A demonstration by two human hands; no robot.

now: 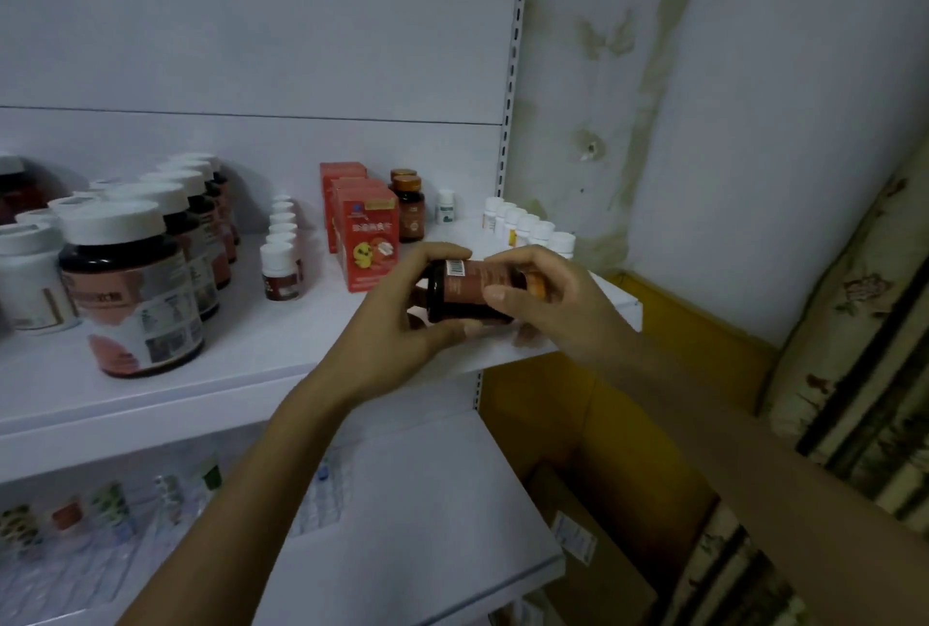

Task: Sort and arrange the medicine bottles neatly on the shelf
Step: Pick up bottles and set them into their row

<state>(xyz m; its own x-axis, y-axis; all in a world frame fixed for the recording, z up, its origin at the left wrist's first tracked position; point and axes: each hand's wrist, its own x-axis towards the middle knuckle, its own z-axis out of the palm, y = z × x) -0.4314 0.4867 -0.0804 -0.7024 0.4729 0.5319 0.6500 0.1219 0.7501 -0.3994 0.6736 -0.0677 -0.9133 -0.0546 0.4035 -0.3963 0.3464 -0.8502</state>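
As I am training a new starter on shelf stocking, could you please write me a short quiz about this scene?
1. True or false: the dark bottle stands upright on the shelf.
2. The dark bottle is held by: A) one grip, B) both grips, C) neither.
3. Fill in: the big jars at the left have ___ lids.
Key: 1 false, it lies sideways, held; 2 B, left grip and right grip; 3 white.
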